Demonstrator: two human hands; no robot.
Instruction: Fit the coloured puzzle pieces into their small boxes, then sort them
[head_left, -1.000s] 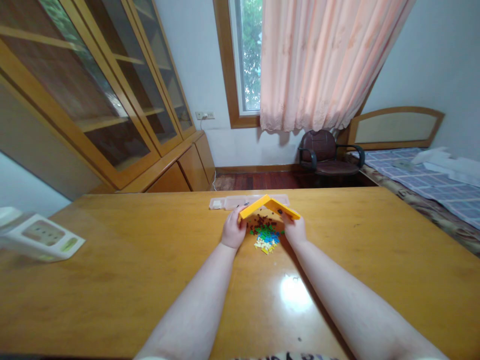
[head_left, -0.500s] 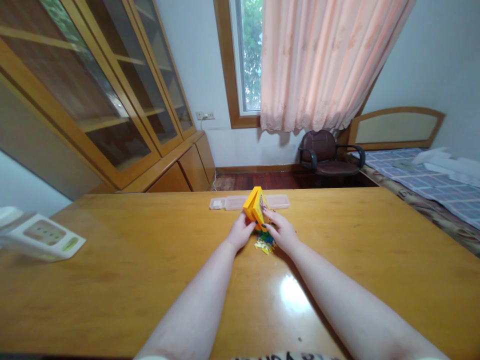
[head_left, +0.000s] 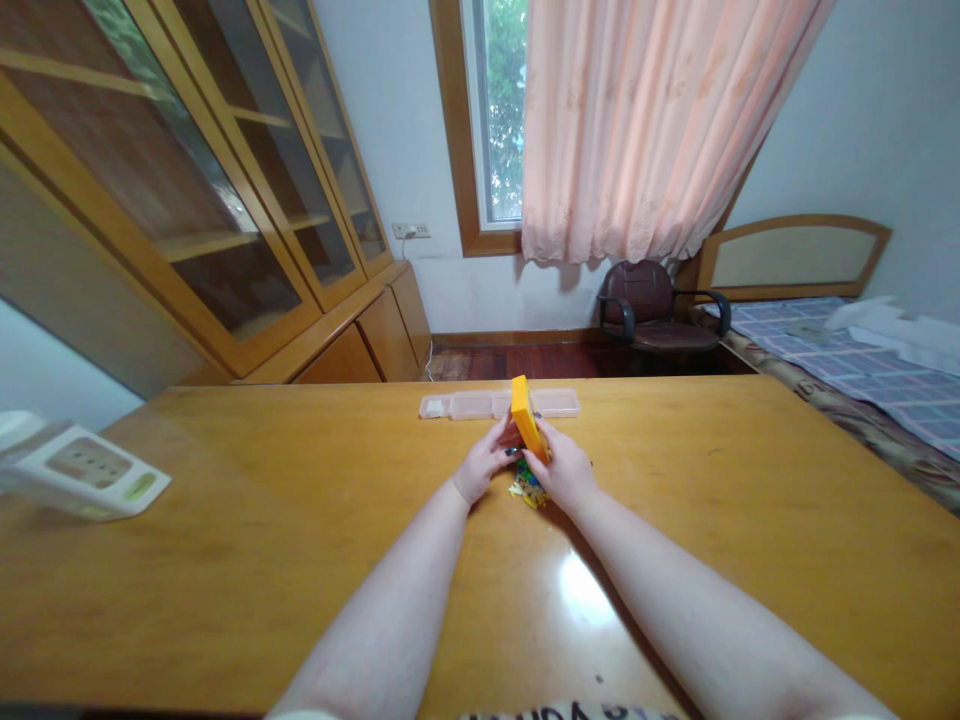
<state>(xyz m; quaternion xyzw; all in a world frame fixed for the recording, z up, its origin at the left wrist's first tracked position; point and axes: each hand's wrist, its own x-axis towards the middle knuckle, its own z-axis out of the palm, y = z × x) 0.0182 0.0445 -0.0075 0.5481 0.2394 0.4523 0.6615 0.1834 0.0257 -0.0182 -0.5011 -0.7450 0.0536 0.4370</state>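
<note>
Yellow case (head_left: 528, 420), between left hand (head_left: 482, 467) and right hand (head_left: 566, 465), both clasped on it

Your right hand (head_left: 568, 468) is covering part of the yellow case (head_left: 522, 405), and where your left fingers are meeting it is too unclear to tell. Your hands are hiding some of the pile of small pieces (head_left: 531, 494), whose single shapes are looking too tiny to make out. The case is blocking part of the clear tray (head_left: 472, 405) behind it. The picture's edges are cutting off the white container (head_left: 105, 475), the bed (head_left: 862, 345), your forearms and the lettering (head_left: 579, 712) below you.
</note>
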